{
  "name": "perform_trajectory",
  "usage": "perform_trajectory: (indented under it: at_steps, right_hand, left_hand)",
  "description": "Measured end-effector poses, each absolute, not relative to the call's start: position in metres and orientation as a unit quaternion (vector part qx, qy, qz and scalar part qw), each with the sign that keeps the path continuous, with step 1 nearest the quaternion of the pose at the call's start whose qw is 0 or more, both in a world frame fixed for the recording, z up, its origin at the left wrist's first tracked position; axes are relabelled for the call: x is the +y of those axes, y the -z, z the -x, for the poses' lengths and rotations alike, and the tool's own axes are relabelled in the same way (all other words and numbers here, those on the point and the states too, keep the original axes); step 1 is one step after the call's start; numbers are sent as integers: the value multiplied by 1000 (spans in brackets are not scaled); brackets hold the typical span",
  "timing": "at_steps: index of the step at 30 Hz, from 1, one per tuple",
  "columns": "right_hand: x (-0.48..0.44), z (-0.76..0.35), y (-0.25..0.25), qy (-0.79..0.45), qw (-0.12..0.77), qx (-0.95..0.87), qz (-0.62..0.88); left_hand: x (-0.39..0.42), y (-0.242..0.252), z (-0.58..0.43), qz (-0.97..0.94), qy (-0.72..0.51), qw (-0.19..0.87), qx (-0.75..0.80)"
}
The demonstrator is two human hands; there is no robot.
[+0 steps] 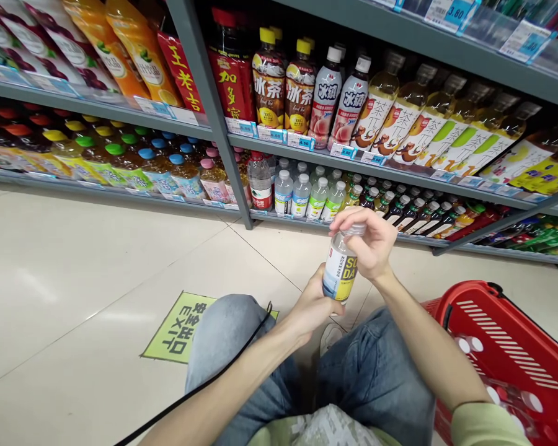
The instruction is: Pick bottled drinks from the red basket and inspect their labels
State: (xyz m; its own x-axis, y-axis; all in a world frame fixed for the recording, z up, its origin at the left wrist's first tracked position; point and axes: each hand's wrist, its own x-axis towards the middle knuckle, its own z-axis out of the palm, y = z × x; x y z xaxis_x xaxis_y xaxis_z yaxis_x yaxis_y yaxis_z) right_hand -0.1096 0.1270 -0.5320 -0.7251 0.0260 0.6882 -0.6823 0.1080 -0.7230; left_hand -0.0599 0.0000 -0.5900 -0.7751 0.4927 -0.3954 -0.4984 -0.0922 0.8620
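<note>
A clear bottle [340,272] with a white, blue and yellow "SODA" label is held upright, slightly tilted, above my knees. My left hand [314,303] is wrapped round its lower part from below. Around the cap and neck at the top, the fingers and thumb of my right hand [369,238] are closed, covering part of the cap. Behind the bottle, on the bottom shelf, stand small clear bottles [301,191] with white caps.
A red basket [506,334] holding several white-capped bottles stands at the right. Shelves [167,121] full of drinks run across the front. A green exit sign [174,328] lies on the floor by my left knee. A black cord crosses my left forearm.
</note>
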Motion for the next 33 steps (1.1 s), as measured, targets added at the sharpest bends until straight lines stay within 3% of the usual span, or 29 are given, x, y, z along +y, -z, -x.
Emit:
perform_trajectory:
  at_steps: [10, 14, 24, 28, 33]
  right_hand:
    - [151, 124, 520, -776, 242, -554, -183]
    - [157, 125, 509, -843, 239, -464, -132]
    - [152, 123, 518, -775, 182, -587, -148]
    - [154, 133, 528, -750, 123, -646, -75]
    - [153, 137, 536, -728, 46, -681, -62]
  left_hand:
    - [-5, 576, 62, -155, -749, 305, 567]
    - [-7, 566, 59, -176, -774, 356, 493]
    - [-8, 564, 56, -102, -761, 452, 454]
    - [-10, 575, 55, -130, -732, 370, 557]
    - [-10, 582, 43, -181, -602, 262, 732]
